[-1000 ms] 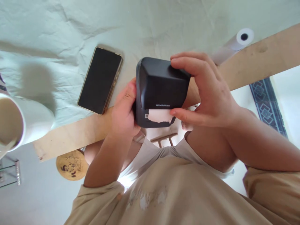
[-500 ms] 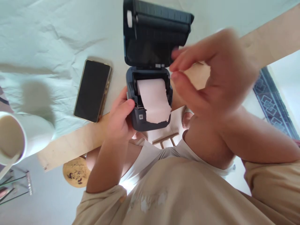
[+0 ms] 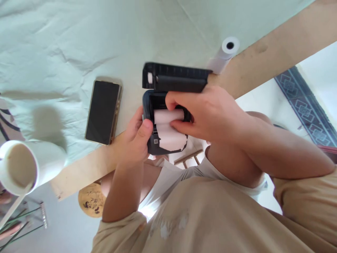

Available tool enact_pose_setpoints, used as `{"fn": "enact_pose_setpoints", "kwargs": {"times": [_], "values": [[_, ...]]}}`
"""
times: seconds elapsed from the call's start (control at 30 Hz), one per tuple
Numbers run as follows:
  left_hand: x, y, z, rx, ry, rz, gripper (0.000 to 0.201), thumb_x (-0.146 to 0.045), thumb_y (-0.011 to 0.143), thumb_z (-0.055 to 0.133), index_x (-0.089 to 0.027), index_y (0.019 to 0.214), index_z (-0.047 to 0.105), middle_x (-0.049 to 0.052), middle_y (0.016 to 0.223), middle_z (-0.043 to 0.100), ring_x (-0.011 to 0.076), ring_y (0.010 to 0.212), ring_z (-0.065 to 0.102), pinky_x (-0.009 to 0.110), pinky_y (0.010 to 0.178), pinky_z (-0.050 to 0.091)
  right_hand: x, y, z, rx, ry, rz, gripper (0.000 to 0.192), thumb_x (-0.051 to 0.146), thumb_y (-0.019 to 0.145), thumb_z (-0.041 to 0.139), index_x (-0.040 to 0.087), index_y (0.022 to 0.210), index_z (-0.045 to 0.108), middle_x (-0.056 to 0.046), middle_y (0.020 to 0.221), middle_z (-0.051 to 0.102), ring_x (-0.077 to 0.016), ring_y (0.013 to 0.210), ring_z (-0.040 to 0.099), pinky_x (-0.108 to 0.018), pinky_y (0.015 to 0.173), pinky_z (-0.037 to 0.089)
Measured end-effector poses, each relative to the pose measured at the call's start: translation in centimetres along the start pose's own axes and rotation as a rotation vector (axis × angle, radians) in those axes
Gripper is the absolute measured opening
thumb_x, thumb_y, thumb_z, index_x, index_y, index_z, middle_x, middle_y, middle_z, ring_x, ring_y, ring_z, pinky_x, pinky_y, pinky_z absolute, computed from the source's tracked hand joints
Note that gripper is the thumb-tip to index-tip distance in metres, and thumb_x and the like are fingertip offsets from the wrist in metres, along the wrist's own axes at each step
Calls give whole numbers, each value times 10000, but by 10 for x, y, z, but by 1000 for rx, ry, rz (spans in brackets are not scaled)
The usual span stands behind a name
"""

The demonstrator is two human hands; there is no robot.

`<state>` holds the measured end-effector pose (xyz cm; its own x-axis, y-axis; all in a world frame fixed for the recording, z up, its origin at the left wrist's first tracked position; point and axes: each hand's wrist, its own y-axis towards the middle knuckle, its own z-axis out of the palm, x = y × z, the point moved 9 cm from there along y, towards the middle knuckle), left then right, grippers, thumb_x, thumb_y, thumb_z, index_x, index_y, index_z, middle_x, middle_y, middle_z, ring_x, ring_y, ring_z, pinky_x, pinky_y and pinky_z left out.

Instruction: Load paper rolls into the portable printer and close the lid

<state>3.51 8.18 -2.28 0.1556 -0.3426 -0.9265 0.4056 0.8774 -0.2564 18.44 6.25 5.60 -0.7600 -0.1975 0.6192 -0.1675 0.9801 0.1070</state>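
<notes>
Paper-roll removal in hand: right hand [image 3: 210, 116] pinches the paper roll [image 3: 168, 116] inside the open label printer [image 3: 160, 119]; left hand [image 3: 137, 138] clasps the printer's side, above the surface [image 3: 79, 42]. Lifting clear demands a straight pull.

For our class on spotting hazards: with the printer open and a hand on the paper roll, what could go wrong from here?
1. The right hand pinches the paper roll in the printer; its torn tail could rip further.
2. The left hand holds the printer past the table edge; it might drop.
3. The open lid could snap on fingers.
</notes>
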Motion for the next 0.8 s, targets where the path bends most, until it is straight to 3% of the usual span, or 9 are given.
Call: {"fn": "enact_pose_setpoints", "kwargs": {"times": [0.07,0.17,0.27,0.33,0.43,0.53,0.63,0.8], "values": [[-4,2,2,10,-35,66,476,-570,896,677,-192,1178,746,71,1008,763,171,776,738,237,602,595,-1,1,-6,0,250,5,247,140,712,652,231,890,506,65,763,564,-58,544,385,-262,507,303],[-6,5,-5,-93,-110,106,345,-501,937,662,-192,1032,786,21,928,774,120,767,735,184,651,596,-6,2,-18,-35,620,-11,284,165,761,639,227,991,485,53,910,589,-36,569,482,-221,492,395],[-7,6,-5,-112,-163,93,363,-516,919,686,-187,1044,776,22,959,787,161,909,767,231,814,633,-29,5,-19,-102,1007,102,256,195,824,524,239,1069,464,54,789,569,-90,539,552,-231,399,375],[-5,7,-2,-77,-192,65,435,-569,907,674,-186,1098,754,44,1006,790,204,979,772,278,845,645,-44,7,-14,-151,1128,177,212,247,847,485,244,1057,456,41,768,551,-118,554,578,-243,378,387],[-2,7,-3,-91,-222,38,444,-583,912,658,-198,1121,732,53,1074,786,214,1030,765,298,891,642,-56,5,-14,-242,965,184,252,382,845,616,246,992,463,22,829,558,-114,625,590,-255,463,471],[-1,5,-5,-114,-221,54,414,-552,937,642,-192,1113,741,39,1079,781,199,1056,758,297,960,620,-53,-2,-27,-343,498,102,276,337,827,695,237,960,474,12,876,602,-127,742,627,-320,710,567],[-2,5,-4,-108,-218,66,361,-531,915,684,-201,1043,754,18,985,781,205,1084,749,300,980,613,-47,-4,-27,-337,122,22,268,300,830,710,233,1002,516,-31,1030,672,-198,988,664,-419,941,550],[-4,6,-1,-70,-256,81,329,-504,896,720,-204,1026,760,6,897,766,199,999,764,305,952,625,-59,-7,-9,-202,-74,116,516,257,762,747,252,1219,508,-35,1093,706,-240,945,690,-424,774,578]]}}
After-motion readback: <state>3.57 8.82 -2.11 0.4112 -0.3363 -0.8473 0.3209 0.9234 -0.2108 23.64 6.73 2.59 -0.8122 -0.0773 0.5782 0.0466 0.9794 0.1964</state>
